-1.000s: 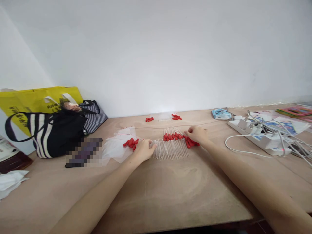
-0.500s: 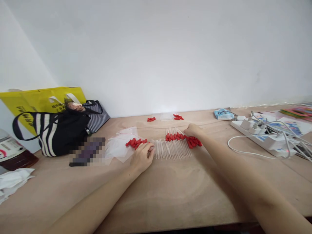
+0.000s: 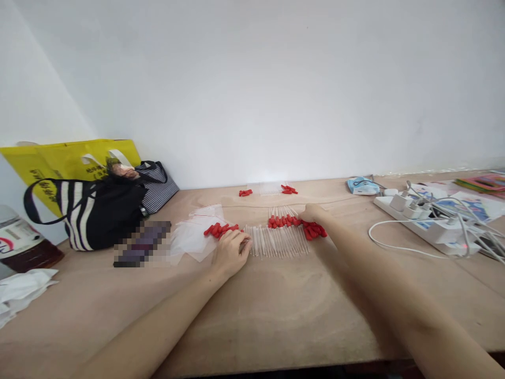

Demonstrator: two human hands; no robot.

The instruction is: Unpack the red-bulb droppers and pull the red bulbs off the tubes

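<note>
A row of thin clear sticks [image 3: 278, 242] lies side by side on the wooden table. My left hand [image 3: 232, 248] rests at its left end with curled fingers, against a pile of small red pieces [image 3: 216, 230]. Whatever those fingers hold is hidden. Behind the row, more thin sticks stretch away from a line of red pieces [image 3: 283, 221]. My right hand [image 3: 313, 212] is closed at the right end of that line, just above another red pile [image 3: 314, 230]. Its fingertips are turned away, so what they grip cannot be seen.
Clear plastic bags [image 3: 201, 237] lie left of the sticks. More sticks and red pieces [image 3: 290, 189] sit by the wall. Bags [image 3: 102, 216], a bottle [image 3: 27, 242] and tissue [image 3: 23, 292] are at left. A power strip [image 3: 430, 226] with cables and a blue mask [image 3: 362, 185] are at right.
The view has shifted very slightly. Both hands stay in almost the same places, with no clear change in what they touch.
</note>
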